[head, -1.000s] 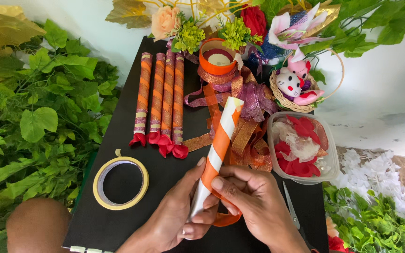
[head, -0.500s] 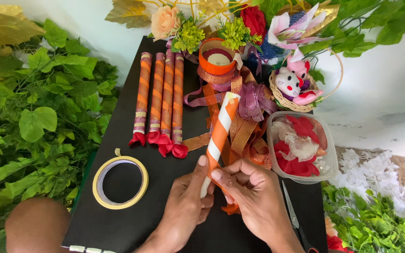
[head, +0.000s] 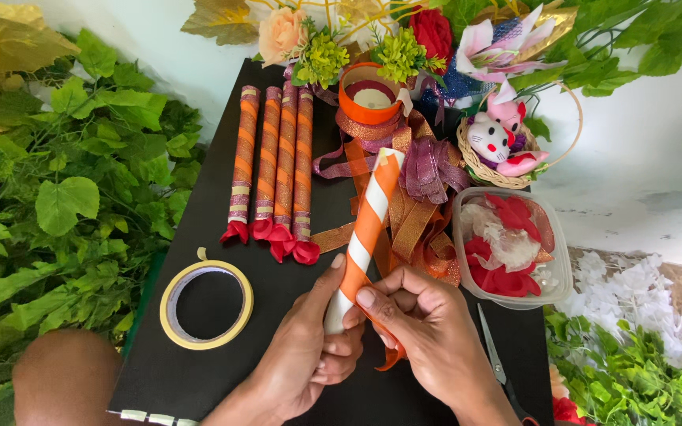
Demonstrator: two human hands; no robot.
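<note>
My left hand [head: 309, 347] grips the lower end of a white stick [head: 366, 229] that slants up to the right and is spiral-wrapped in orange ribbon. My right hand [head: 428, 339] pinches the loose orange ribbon end [head: 388, 359] against the stick's base, with the thumb pressed on the wrap. Both hands hover over a black board [head: 199, 371]. Several finished ribbon-wrapped sticks [head: 274, 166] with red ends lie side by side at the board's upper left.
A yellow tape roll [head: 206, 304] lies left of my hands. A clear tub of red and white petals [head: 511, 244], scissors [head: 495, 363], an orange ribbon spool [head: 369, 99], loose ribbons [head: 420, 189] and a toy basket [head: 499, 146] sit to the right. Green foliage [head: 57, 205] flanks the board.
The stick has tilted slightly more upright and my right hand has shifted its fingers lower on the base, pulling the orange ribbon end down around it.
</note>
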